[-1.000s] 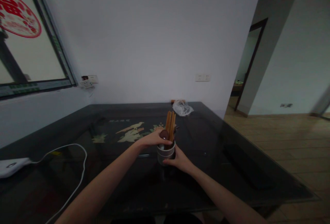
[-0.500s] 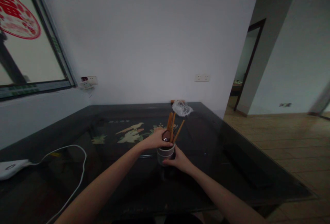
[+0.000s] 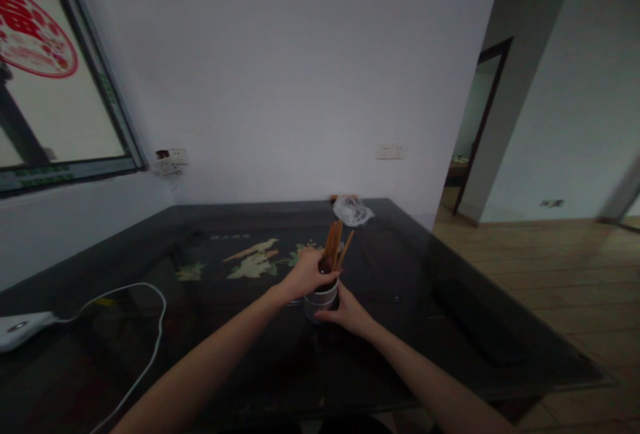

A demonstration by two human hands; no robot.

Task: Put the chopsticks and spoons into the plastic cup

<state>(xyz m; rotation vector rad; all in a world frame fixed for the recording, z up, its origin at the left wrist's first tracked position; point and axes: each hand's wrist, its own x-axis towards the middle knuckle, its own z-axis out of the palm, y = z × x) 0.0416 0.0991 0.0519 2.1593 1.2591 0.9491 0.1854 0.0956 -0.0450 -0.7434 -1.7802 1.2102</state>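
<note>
A grey cup stands upright on the dark table, with several brown wooden chopsticks rising from it. One chopstick leans apart to the right. My left hand is closed around the chopsticks just above the cup's rim, thumb in front and fingers partly hidden behind. Within that grasp sits a dark reddish-brown rounded piece, whose kind I cannot make out. Lower down, my right hand wraps the cup's right side, thumb across its front.
A crumpled clear plastic bag lies at the table's back edge. At the left is a white device with a looping white cable. A long black object rests on the table at the right.
My left hand has shifted slightly right over the cup, and the chopsticks and brown piece sit a little lower. The right hand stays on the cup.
</note>
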